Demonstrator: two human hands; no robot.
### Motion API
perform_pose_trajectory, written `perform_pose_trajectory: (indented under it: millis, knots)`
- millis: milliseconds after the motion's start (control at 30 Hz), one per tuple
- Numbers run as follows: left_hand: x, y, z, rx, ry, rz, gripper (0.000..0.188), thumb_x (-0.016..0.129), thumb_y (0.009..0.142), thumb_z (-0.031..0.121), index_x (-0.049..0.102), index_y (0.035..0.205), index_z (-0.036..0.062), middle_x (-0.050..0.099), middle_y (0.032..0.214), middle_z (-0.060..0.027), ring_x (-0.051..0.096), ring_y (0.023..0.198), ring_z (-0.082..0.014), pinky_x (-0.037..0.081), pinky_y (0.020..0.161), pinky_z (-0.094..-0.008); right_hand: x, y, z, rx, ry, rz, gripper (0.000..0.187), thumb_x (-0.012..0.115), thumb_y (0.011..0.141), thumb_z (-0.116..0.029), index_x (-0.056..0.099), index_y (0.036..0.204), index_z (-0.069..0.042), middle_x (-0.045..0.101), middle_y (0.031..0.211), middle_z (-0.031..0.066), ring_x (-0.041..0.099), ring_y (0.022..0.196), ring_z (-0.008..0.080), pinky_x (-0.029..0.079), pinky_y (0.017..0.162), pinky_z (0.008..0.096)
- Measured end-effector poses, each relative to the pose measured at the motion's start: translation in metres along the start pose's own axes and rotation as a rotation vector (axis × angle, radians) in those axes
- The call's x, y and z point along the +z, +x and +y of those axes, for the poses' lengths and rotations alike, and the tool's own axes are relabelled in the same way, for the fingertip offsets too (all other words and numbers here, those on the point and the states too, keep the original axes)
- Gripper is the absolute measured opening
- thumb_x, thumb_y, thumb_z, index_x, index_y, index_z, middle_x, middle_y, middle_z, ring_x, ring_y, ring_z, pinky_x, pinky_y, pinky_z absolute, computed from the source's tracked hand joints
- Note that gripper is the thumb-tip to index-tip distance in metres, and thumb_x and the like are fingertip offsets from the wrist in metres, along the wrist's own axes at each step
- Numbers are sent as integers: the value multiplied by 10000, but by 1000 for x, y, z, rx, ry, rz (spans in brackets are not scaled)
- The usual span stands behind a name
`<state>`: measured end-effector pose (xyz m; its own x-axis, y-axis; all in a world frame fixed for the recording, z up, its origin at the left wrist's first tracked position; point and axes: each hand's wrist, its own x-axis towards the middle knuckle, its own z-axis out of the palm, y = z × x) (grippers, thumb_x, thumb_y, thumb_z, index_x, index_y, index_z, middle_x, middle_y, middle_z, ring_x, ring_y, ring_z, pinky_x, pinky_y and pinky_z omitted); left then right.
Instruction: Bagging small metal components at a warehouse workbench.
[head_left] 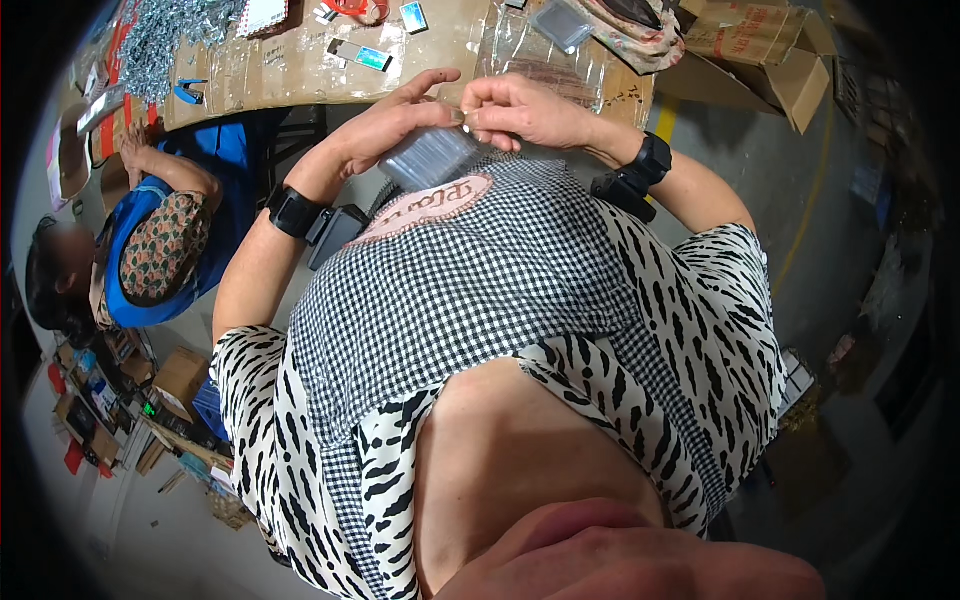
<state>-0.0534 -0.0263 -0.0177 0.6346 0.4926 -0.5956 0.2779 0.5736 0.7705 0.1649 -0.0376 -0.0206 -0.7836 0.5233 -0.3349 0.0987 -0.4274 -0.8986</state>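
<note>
- The clear pack [430, 160] is clamped in the left hand [405, 112], just below its fingers; the forefinger is stretched out above it.
- The thumb and fingertips of the right hand [515, 112] are drawn together at the pack's upper corner, close to the left thumb; whether anything is pinched there cannot be told.
- A black band is worn on each wrist, the left band [295, 212] and the right band [653, 157].
- Just below both hands, the pack is backed by a checked apron [460, 270].
- Beyond the hands, the table [270, 75] is covered with cardboard.
- Ahead of the left hand, a small blue-green box [374, 60] is laid on it; farther left, a blue tool [188, 92] and a silvery heap [165, 45] are seen.
- Ahead of the right hand, a clear case [563, 25] and a patterned cloth [650, 45] are placed.
- Farther right, an open carton [745, 75] is seen.
- Well left of the left hand, a co-worker in blue [165, 240] is seen beside the table.
</note>
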Motion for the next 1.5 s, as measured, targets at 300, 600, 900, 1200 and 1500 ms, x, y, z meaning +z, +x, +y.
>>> perform_pose_trajectory:
  millis: [300,600,900,1200,1500]
  knots:
    - [-2,-3,-7,2,-55,32,685,596,827,244,291,1416,75,621,1095,-99,596,987,-169,473,863,-249,-72,-32,-32,116,-968,638,362,482,855,-91,507,1202,8,584,992,236,585,939,342,461,818,406]
    - [-5,-2,-7,23,-17,-1,675,586,839,250,286,1416,70,610,1104,-100,579,1016,-165,468,873,-252,-149,8,89,-11,-1647,711,159,582,800,-127,613,756,23,620,690,235,642,671,383,526,571,451]
    - [-6,-3,-3,-13,-98,-9,647,561,892,340,290,1415,72,574,1171,-133,564,1060,-181,464,894,-270,-71,-1,1,-66,-769,336,277,580,892,-238,635,876,33,616,666,96,574,528,148,448,490,286]
    - [-6,-6,-8,20,-24,18,649,534,906,413,293,1413,85,499,1255,-205,541,1113,-231,471,888,-280,0,18,-13,55,-148,-58,275,651,866,-275,642,854,0,581,666,-3,484,493,23,364,430,166]
    - [-9,-5,-17,64,17,12,685,549,892,447,287,1418,95,549,1175,-180,553,1080,-228,471,881,-292,-4,20,15,104,173,-97,189,591,901,-186,634,872,-4,605,709,7,517,535,22,374,438,147]
